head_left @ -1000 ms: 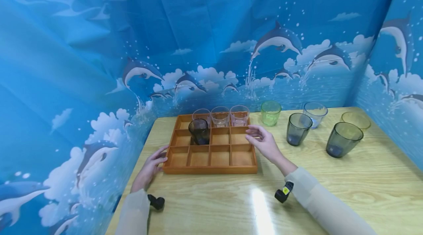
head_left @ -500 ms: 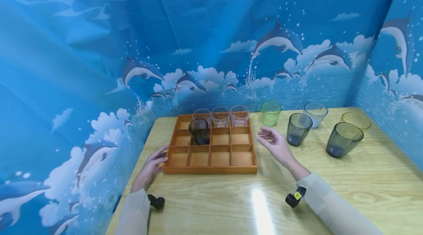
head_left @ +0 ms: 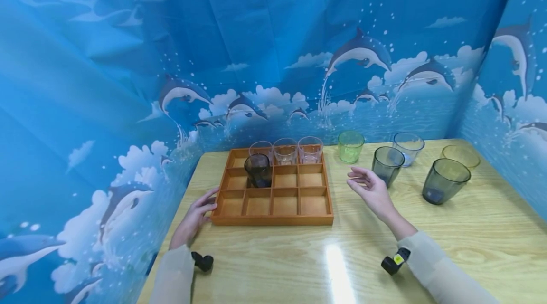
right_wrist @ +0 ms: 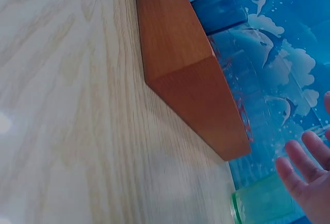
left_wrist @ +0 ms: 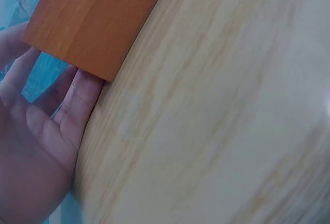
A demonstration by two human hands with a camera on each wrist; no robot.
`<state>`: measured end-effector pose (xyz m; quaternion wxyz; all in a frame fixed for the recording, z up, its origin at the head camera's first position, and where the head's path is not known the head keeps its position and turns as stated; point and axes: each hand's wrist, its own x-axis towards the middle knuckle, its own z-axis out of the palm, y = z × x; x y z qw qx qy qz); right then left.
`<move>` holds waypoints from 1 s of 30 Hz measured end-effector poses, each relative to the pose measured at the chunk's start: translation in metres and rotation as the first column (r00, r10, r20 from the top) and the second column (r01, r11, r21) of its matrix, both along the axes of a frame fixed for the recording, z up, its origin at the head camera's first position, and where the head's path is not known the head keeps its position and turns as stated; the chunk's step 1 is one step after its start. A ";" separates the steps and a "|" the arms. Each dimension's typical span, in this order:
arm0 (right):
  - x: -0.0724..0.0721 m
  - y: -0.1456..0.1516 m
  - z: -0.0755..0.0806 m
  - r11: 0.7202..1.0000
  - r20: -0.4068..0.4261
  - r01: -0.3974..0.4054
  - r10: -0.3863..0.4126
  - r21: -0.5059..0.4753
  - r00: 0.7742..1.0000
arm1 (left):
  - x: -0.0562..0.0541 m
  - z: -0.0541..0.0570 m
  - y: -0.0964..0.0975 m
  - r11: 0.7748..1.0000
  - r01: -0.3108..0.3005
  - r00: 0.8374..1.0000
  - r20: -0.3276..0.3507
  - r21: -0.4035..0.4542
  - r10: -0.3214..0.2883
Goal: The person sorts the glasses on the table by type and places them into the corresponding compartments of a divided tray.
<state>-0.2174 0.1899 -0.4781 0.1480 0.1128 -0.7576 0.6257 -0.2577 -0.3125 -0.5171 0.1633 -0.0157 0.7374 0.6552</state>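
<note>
The relaxed left hand (head_left: 193, 218) touches the left side of the wooden tray (head_left: 272, 220) on the table (head_left: 273, 266); the right hand (head_left: 375, 194), released, is right of it near a grey glass (head_left: 388, 164) (a dark glass (head_left: 258, 171) sits in the tray's middle row, three clear glasses (head_left: 285, 153) in the far one)

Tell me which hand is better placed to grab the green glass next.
The right hand, probably: it is empty and near the green glass, on the same side of the tray. The left hand touches the tray's opposite side.
</note>
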 end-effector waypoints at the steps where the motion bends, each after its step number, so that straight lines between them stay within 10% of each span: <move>1: 0.001 0.002 0.000 1.000 -0.003 0.007 -0.007 0.003 1.000 | -0.001 -0.003 -0.001 1.000 -0.001 1.000 -0.005 -0.006 0.001; 21: 0.018 0.043 -0.012 0.975 0.016 0.207 -0.209 0.082 0.978 | -0.001 -0.008 -0.002 0.999 -0.026 1.000 -0.014 -0.025 0.026; 30: 0.025 0.044 0.005 0.897 0.010 0.440 -0.440 -0.032 0.898 | 0.004 0.003 0.002 1.000 -0.015 1.000 -0.002 -0.011 0.015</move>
